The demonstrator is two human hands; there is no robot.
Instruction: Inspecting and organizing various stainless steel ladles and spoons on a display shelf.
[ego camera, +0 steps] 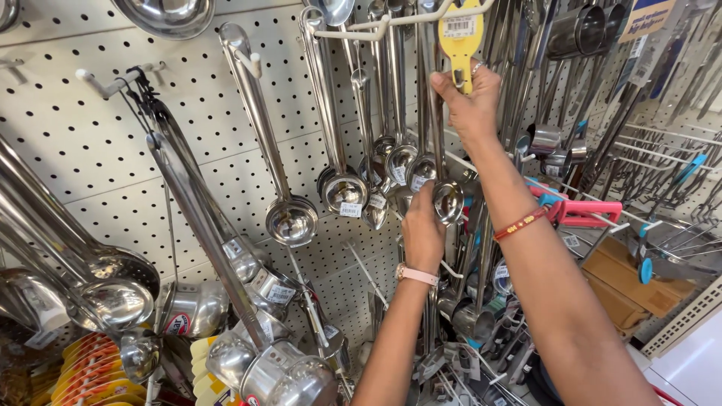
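Two hands: both on one long steel ladle (440,162), beside the white pegboard (90,150).
Right hand (470,105): clamped on handle top.
Left hand (423,233): cupping bowl, still hooked.

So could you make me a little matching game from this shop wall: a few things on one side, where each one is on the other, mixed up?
Things:
1. left hand
2. right hand
3. yellow tag
4. pink-handled tool

Places:
A. hanging from the white hook at the top, just above a hand
B. low on the ladle, at its steel bowl
C. right of the forearm with the red bracelet
D. high on the ladle's handle, below the hook

Pairs: 1-B, 2-D, 3-A, 4-C
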